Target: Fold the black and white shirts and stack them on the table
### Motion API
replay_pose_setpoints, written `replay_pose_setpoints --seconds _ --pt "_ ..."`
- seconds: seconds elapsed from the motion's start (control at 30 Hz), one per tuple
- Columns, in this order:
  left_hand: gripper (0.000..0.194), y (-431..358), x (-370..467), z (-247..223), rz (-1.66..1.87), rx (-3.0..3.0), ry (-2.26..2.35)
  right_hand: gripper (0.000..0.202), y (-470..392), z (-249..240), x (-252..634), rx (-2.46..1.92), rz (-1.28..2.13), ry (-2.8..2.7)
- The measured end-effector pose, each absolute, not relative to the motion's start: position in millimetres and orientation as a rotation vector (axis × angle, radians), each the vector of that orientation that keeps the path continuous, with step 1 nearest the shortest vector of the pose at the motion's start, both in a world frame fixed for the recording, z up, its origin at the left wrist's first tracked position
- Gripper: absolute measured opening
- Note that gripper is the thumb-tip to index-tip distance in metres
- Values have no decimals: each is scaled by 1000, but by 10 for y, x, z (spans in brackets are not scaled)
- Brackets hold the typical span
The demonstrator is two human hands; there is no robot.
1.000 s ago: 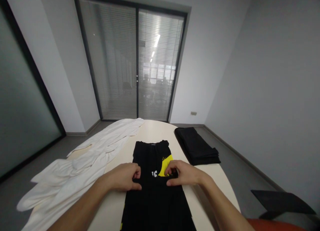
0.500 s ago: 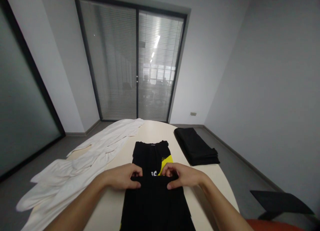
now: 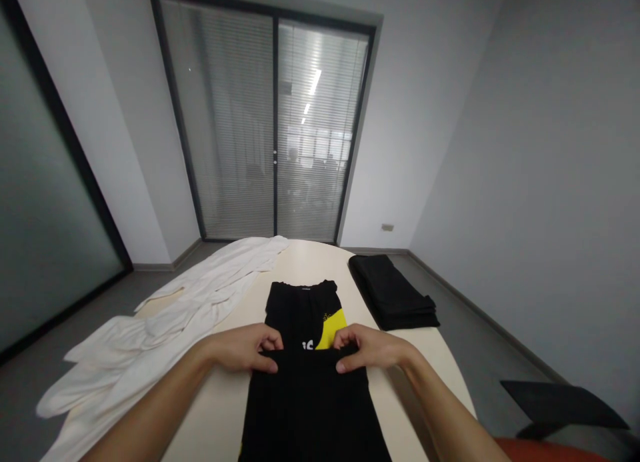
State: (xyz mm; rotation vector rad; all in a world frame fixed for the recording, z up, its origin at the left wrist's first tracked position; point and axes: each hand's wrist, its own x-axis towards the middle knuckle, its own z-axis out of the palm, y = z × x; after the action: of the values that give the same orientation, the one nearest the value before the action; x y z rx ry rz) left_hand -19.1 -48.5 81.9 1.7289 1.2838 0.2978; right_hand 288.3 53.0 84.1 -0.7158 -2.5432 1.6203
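L hand point(image 3: 246, 347) + R hand point(image 3: 376, 347) pinching folded edge of black garment point(image 3: 313, 409), thumbs on top, fingers curled behind. Garment on table point(image 3: 300, 254), btwn hands, yellow patch + white print showing past fold. White cloth point(image 3: 200, 309) spread on L side of table. Folded black cloth point(image 3: 393, 292) near R edge. Chair point(image 3: 560, 405) at lower R, partly cut off.

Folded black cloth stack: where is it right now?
In the head view, the folded black cloth stack lies on the table's far right part, beyond the right hand, beside the black-and-yellow garment.
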Motion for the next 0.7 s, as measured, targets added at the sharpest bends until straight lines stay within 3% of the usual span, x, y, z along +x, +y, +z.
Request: replay_pose_setpoints --seconds 0.5,0.7 --pt "21 -478 -175 752 288 1765 1240 60 720 720 3001 -865 1990 -2306" --pt "24 -497 -209 772 322 1734 1233 46 697 752 3009 -843 1921 -2293"
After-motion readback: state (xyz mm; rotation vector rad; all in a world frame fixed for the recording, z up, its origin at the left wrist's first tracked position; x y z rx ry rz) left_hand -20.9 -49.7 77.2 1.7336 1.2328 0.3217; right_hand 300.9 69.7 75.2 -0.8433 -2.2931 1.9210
